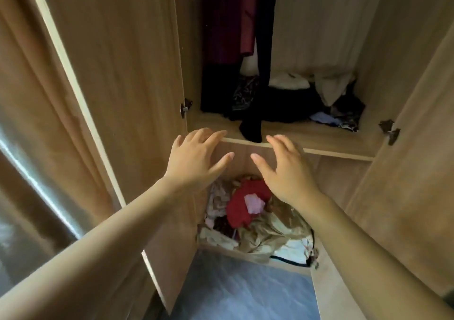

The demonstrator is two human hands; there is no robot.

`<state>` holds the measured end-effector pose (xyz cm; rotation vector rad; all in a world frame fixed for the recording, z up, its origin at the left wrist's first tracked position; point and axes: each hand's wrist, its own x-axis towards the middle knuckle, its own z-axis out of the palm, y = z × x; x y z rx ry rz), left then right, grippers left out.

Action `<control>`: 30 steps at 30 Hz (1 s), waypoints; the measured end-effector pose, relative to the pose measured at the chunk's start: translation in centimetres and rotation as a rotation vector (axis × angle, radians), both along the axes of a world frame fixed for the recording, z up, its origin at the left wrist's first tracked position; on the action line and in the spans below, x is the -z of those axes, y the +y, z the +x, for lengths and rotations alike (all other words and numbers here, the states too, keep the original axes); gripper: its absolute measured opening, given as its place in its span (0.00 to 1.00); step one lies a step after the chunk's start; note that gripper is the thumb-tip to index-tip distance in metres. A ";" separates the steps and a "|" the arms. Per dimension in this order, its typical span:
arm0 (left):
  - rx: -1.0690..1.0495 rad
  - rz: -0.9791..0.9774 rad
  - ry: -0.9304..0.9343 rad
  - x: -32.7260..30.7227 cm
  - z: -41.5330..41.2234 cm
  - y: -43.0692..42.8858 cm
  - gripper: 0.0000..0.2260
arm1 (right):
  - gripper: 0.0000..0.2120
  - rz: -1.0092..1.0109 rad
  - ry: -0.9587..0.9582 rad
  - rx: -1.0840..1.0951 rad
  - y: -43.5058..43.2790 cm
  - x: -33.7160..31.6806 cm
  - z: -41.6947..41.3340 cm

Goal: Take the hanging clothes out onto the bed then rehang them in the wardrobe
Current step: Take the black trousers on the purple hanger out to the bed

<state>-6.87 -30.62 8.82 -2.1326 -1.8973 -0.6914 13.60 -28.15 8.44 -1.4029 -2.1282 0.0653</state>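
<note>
Wardrobe open, doors swung wide. Left hand and right hand raised side by side just before shelf, palms forward, fingers spread wide, holding nothing. Hanging clothes inside at upper left: maroon garment beside long black garment, with black hem trailing onto shelf edge between both hands. Loose heap on shelf to the right. Red cloth among crumpled pile in lower compartment.
</note>
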 end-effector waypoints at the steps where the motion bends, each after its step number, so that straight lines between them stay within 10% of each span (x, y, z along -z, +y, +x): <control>1: -0.006 0.027 -0.006 -1.3 0.0 2.5 0.30 | 0.31 0.044 -0.002 0.001 2.7 -1.7 -0.2; 30: 0.028 0.779 0.082 -47.5 -6.4 53.1 0.24 | 0.27 0.872 0.331 0.011 51.3 -49.5 -6.7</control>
